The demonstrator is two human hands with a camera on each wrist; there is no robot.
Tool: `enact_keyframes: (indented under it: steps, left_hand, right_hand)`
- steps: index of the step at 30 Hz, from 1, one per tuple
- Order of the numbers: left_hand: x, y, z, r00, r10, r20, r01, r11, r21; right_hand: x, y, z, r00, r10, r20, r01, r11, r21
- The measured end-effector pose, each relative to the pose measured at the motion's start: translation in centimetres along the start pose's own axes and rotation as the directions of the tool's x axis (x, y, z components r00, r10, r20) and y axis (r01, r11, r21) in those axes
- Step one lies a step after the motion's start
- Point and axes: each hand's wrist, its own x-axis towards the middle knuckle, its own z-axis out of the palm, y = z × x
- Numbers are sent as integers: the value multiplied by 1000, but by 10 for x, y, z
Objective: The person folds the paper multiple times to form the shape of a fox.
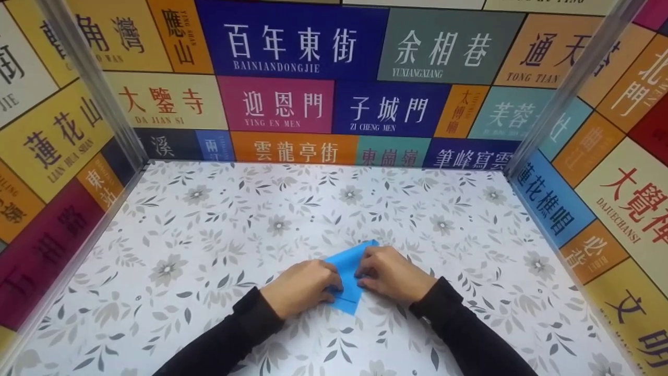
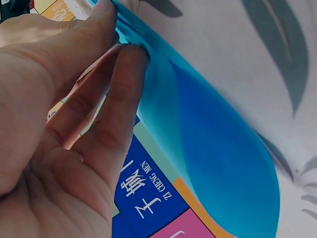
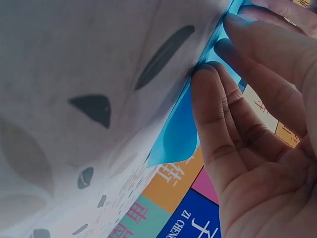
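Observation:
A sheet of bright blue paper [image 1: 348, 263], folded over on itself, lies on the table in front of the person. From its left side the left hand [image 1: 305, 287] pinches the paper, thumb and fingertips meeting at its edge. The right hand [image 1: 394, 277] has curled fingers on the right side, with thumb and fingertips on the paper's edge. In the left wrist view a loose part of the blue paper [image 2: 228, 148] curves up off the table. A corner of the paper [image 3: 178, 134] bulges beyond the right fingertips in the right wrist view.
A white tabletop [image 1: 235, 209] printed with grey flowers and leaves lies under both hands. Colourful panels [image 1: 292, 47] with Chinese lettering stand along the back and both sides. Clear strips [image 1: 569, 89] run up the two back corners.

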Motion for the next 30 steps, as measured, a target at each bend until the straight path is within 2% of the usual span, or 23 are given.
enact_keyframes:
  steps: [11, 18, 30]
  left_hand:
    - [1, -3, 0, 1000, -20, -5, 20, 1000, -8]
    - [-1, -3, 0, 1000, -4, -17, 4, 1000, 4]
    - [-3, 1, 0, 999, 16, -50, -15, 1000, 20]
  right_hand:
    - [0, 0, 1, 1000, -4, -20, 4, 1000, -17]
    - [-1, -2, 1, 999, -29, -23, 28, 999, -42]
    - [-2, -6, -1, 1000, -24, -13, 24, 999, -22]
